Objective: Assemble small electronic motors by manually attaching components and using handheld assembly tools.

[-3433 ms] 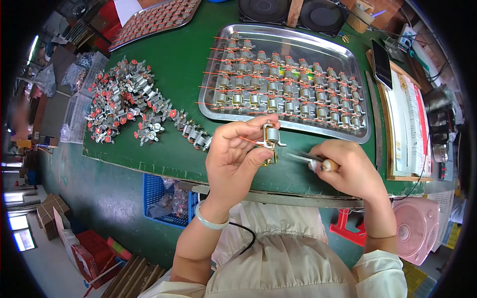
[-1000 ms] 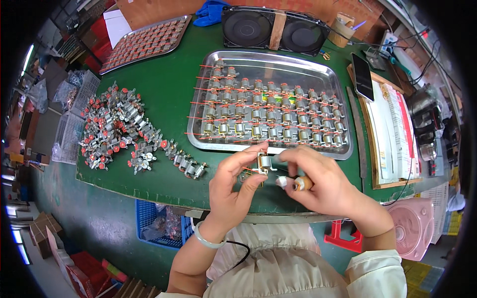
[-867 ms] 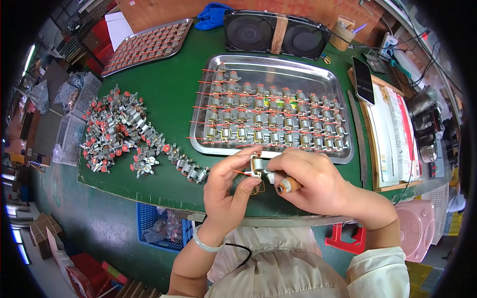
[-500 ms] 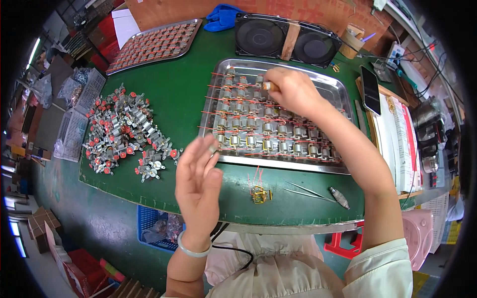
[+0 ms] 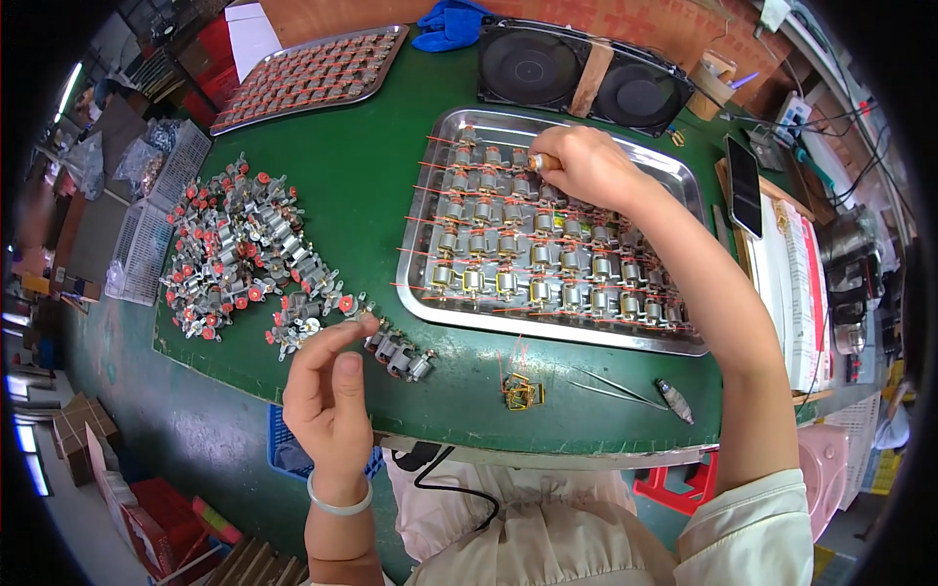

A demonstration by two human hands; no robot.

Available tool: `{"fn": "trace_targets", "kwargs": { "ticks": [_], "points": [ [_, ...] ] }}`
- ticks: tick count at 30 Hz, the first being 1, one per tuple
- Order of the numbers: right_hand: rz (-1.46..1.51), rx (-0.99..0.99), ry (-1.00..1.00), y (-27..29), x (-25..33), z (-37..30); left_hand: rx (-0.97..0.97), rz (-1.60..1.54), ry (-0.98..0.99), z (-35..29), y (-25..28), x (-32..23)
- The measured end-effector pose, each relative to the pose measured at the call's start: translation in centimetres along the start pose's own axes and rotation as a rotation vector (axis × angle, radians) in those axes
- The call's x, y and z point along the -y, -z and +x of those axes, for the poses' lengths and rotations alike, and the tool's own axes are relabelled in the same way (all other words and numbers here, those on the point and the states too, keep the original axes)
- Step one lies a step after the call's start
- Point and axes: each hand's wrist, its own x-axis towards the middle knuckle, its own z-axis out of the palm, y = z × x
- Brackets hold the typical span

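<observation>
My right hand is over the metal tray, fingers pinched at the far rows of small silver motors. What they hold, if anything, is hidden. A light covering wraps one fingertip. Thin red wires stick out from the motors. My left hand, with a pale bangle on its wrist, hovers over the table's front edge, thumb and fingers apart. Just beyond its fingertips lies a short row of loose motors. Left of that spreads a heap of motors with red round ends.
Tweezers, a small grey tool and a pile of brass-coloured parts with red wires lie before the tray. A second loaded tray, twin black fans, a blue cloth and a phone stand around.
My left hand has moved left and toward me, uncovering the short row of motors. My right hand stays pinched over the tray's far rows. The view has shifted slightly.
</observation>
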Motion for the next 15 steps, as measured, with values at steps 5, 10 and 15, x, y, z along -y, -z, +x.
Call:
{"fn": "trace_targets", "kwargs": {
  "ticks": [5,10,15],
  "points": [
    [0.059,-0.036,-0.072,1.9,2.4,-0.7,0.305,0.537,-0.245,0.8,0.8,0.4],
    [0.403,0.24,0.119,2.5,12.9,-2.5,0.42,0.573,-0.205,0.1,2.1,2.1],
    [0.186,0.372,0.103,0.4,19.0,-4.1,0.416,0.523,-0.231,0.6,1.7,2.8]
  ]
}}
